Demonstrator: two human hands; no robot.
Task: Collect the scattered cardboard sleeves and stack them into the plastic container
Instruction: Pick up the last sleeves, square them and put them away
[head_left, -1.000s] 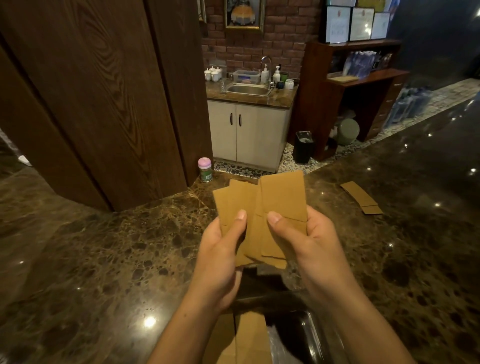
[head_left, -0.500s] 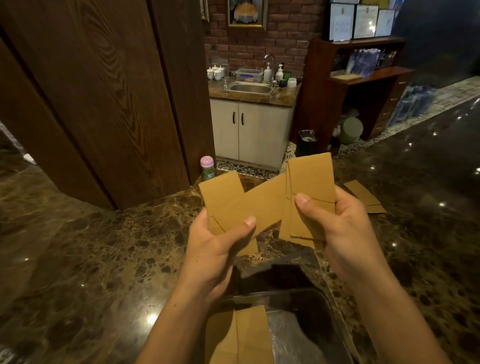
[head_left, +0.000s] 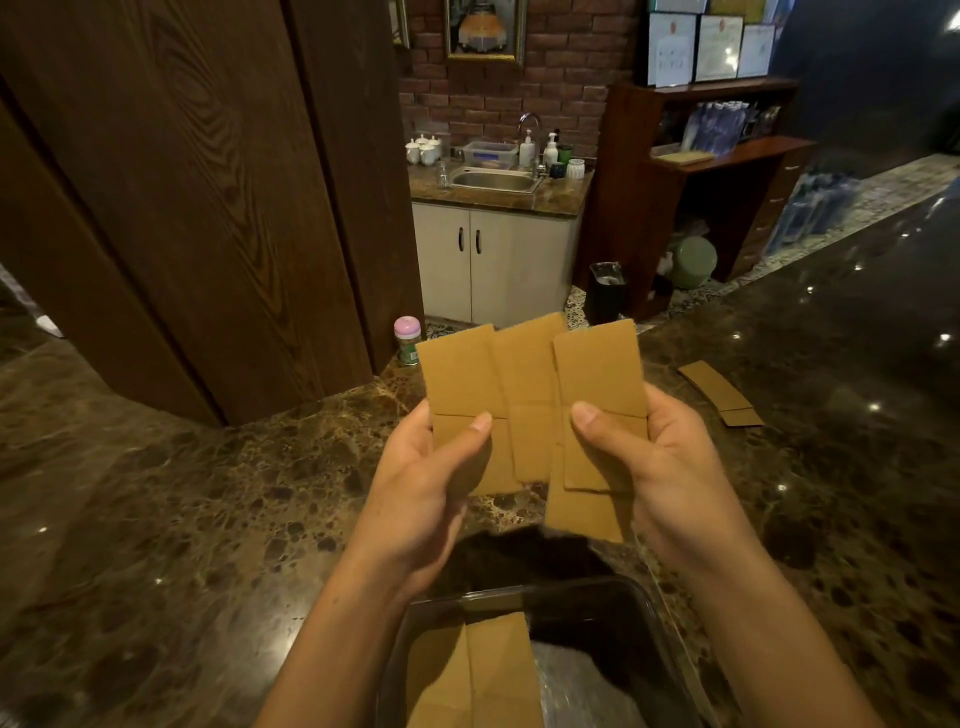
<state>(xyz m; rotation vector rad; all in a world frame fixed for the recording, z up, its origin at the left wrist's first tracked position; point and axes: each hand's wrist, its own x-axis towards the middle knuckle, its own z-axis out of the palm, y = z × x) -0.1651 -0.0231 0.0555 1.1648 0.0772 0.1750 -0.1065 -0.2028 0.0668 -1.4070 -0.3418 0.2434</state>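
Observation:
I hold a fan of flat brown cardboard sleeves (head_left: 530, 379) upright above the counter. My left hand (head_left: 431, 483) pinches the left sleeves with the thumb on the front. My right hand (head_left: 660, 467) pinches the right sleeves (head_left: 597, 374) the same way. Below my wrists stands the clear plastic container (head_left: 654, 613), with more sleeves (head_left: 472, 670) lying flat in its left half. Another loose sleeve (head_left: 719, 392) lies on the counter to the right, beyond my right hand.
The dark marble counter (head_left: 182, 519) spreads out on all sides. A small pink-capped jar (head_left: 408, 340) stands at its far edge beside a wooden pillar (head_left: 208, 182). Behind are a sink cabinet (head_left: 493, 260), a black bin (head_left: 605, 291) and wooden shelves.
The sleeves went from a bunched overlap to a spread fan, then turned more upright and side by side. My hands moved apart and the view tilted, showing more of the container.

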